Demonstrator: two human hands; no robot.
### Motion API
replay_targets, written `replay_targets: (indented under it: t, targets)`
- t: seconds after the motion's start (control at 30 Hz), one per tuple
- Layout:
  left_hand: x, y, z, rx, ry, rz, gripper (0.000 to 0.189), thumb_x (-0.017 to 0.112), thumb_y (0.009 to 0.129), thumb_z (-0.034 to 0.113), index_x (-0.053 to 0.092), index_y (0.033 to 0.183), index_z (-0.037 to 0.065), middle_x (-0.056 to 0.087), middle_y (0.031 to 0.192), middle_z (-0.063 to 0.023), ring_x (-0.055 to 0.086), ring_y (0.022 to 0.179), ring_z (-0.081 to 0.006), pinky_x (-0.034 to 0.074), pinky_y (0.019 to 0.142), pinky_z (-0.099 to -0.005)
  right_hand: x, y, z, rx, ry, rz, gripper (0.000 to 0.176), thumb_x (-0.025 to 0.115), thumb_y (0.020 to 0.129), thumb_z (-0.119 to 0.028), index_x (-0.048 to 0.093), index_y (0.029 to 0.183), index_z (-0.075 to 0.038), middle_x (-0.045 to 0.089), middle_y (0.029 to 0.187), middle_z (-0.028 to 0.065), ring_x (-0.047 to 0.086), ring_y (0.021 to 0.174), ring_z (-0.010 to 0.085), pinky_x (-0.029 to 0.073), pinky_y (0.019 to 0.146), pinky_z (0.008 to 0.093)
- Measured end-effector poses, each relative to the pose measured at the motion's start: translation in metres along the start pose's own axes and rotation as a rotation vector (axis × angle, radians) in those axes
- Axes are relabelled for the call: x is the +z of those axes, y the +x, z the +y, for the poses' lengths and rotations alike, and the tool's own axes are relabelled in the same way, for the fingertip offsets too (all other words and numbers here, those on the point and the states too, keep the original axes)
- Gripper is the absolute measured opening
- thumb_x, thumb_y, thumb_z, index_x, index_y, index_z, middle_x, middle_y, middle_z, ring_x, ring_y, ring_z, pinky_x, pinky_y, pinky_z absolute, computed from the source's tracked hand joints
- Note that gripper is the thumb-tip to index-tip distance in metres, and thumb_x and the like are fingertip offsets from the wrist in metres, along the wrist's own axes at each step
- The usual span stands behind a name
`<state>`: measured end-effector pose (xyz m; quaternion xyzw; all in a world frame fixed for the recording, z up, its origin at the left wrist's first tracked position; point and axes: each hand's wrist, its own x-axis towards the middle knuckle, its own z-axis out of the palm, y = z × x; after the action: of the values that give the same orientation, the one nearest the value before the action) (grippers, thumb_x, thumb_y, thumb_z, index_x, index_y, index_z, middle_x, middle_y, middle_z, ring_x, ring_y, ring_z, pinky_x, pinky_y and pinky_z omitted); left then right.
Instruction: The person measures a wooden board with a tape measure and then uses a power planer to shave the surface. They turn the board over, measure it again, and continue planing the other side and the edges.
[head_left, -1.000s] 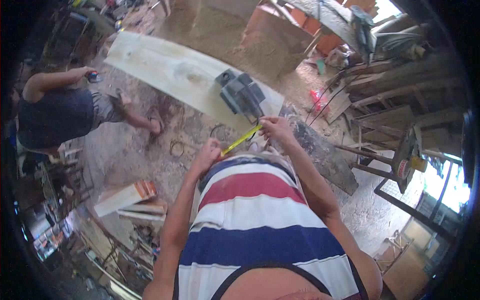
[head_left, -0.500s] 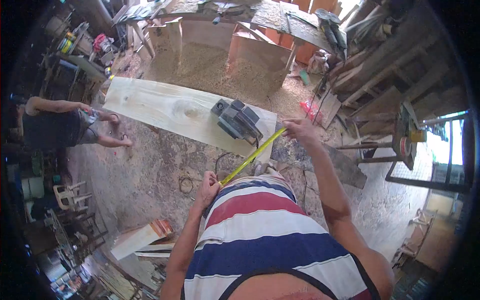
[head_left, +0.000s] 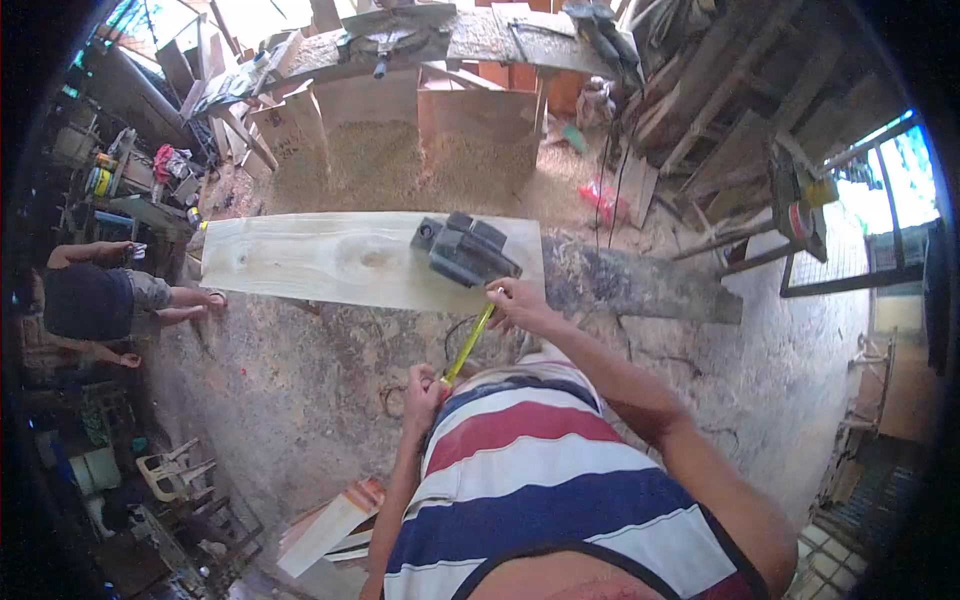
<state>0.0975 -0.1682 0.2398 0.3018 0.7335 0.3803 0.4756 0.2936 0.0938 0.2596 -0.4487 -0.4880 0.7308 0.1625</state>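
A yellow measuring tape [head_left: 468, 345] stretches slantwise between my two hands, in front of the striped shirt [head_left: 540, 430]. Its lower end, near the waist, is in my left hand [head_left: 424, 392], fingers closed around it; something red shows there. My right hand [head_left: 518, 302] pinches the upper end, close to the near edge of a long pale wooden board [head_left: 310, 257]. On the right part of that board rests a dark power tool [head_left: 465, 250], just beyond my right hand.
At the left stands another person [head_left: 90, 300] in dark clothing. A cluttered workbench [head_left: 500, 35] with sawdust [head_left: 370, 165] below it lies ahead. A dark plank [head_left: 650, 285] extends right of the board. A plastic chair [head_left: 178, 470] and wood pieces [head_left: 330, 528] are lower left.
My right hand has moved left and down toward my left hand, and the stretch of tape between them is shorter. The view has turned. The other person's arms have shifted.
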Motion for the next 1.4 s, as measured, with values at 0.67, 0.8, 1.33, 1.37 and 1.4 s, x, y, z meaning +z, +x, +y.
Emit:
replay_targets:
  t: [0.67, 0.8, 1.33, 1.37, 1.4]
  targets:
    - [-0.042, 0.004, -0.035, -0.178, -0.12, -0.11, 0.029, 0.056, 0.093, 0.015, 0.057, 0.12, 0.005, 0.057, 0.102, -0.0077, 0.057, 0.084, -0.0161, 0.052, 0.076, -0.0309, 0.117, -0.043, 0.088, -0.139, -0.267, 0.331, 0.023, 0.055, 0.089, -0.011, 0.068, 0.084, 0.007, 0.073, 0.075, 0.0251, 0.075, 0.059, 0.0302, 0.061, 0.05, 0.0416]
    - [-0.046, 0.01, -0.052, -0.122, 0.08, -0.137, 0.031, 0.055, 0.095, 0.017, 0.059, 0.122, 0.004, 0.06, 0.112, -0.0105, 0.059, 0.094, -0.0207, 0.051, 0.084, -0.0334, 0.124, -0.047, 0.136, -0.415, -0.434, 0.349, 0.027, 0.056, 0.088, -0.012, 0.067, 0.081, 0.011, 0.071, 0.07, 0.0252, 0.075, 0.061, 0.036, 0.062, 0.056, 0.046]
    - [0.109, 0.023, -0.009, -0.136, -0.028, -0.253, 0.05, 0.069, 0.096, 0.034, 0.051, 0.136, 0.011, 0.063, 0.11, -0.0137, 0.065, 0.086, -0.0258, 0.055, 0.075, -0.0351, -0.065, -0.087, 0.13, -0.008, 0.285, 0.215, 0.023, 0.056, 0.097, -0.018, 0.062, 0.1, 0.004, 0.07, 0.075, 0.0182, 0.075, 0.06, 0.0294, 0.061, 0.047, 0.0418]
    - [0.121, 0.023, -0.001, -0.155, -0.028, -0.202, 0.052, 0.068, 0.095, 0.035, 0.05, 0.137, 0.01, 0.063, 0.108, -0.0134, 0.065, 0.086, -0.0253, 0.055, 0.075, -0.0349, -0.078, -0.1, 0.115, 0.041, 0.325, 0.217, 0.024, 0.056, 0.096, -0.018, 0.063, 0.099, 0.005, 0.072, 0.078, 0.0195, 0.075, 0.06, 0.0291, 0.062, 0.048, 0.0431]
    - [0.131, 0.006, 0.026, -0.189, -0.007, -0.144, 0.053, 0.067, 0.094, 0.036, 0.049, 0.137, 0.01, 0.063, 0.105, -0.013, 0.064, 0.085, -0.0249, 0.054, 0.074, -0.0348, -0.08, -0.109, 0.105, 0.1, 0.387, 0.209, 0.025, 0.056, 0.095, -0.017, 0.063, 0.098, 0.007, 0.073, 0.081, 0.0208, 0.076, 0.059, 0.0288, 0.064, 0.05, 0.0444]
